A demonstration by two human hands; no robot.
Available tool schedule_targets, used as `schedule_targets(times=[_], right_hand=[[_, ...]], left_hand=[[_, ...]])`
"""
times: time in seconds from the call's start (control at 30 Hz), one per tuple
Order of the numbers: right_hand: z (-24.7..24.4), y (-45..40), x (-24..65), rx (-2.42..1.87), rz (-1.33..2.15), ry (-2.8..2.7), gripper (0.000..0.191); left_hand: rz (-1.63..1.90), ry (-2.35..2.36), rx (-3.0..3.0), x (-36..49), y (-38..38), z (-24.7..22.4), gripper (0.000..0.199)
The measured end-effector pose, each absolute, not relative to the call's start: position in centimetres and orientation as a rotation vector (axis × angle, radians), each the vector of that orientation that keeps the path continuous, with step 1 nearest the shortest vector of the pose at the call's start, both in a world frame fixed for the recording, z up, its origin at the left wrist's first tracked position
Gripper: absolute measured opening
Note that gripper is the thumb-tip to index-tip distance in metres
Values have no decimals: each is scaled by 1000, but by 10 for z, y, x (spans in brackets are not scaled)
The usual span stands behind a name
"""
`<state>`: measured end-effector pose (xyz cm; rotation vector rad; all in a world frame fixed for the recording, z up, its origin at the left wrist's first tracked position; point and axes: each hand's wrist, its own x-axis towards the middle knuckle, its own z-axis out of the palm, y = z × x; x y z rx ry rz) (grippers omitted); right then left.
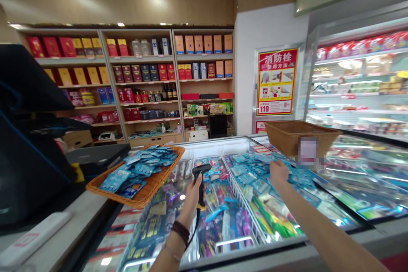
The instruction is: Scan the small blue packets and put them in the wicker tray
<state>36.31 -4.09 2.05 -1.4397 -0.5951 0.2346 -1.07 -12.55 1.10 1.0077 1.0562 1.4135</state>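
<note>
My left hand is wrapped round the handle of a black barcode scanner, held over the glass top of a chest freezer. A cable runs down from the scanner's grip. To the right, my right hand is closed, with its fingers curled down at a spread of blue packets on the freezer top. What its fingers hold, if anything, is hidden. On the left, an orange wicker tray bears a heap of similar blue packets.
A brown wicker basket stands beyond my right hand. At left are a dark monitor and a white bar-shaped object on the counter. Shelves of boxed goods line the back, and a lit refrigerated display is at right.
</note>
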Motion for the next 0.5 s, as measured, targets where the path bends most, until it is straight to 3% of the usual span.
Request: schedule_targets(times=[0.23, 0.5], right_hand=[[8, -25, 314, -1443, 64, -661, 66], [18, 11, 118, -1190, 450, -1068, 54]], left_hand=[[1485, 997, 1026, -41, -135, 35, 91], [1728, 1152, 977, -144, -151, 67, 85]])
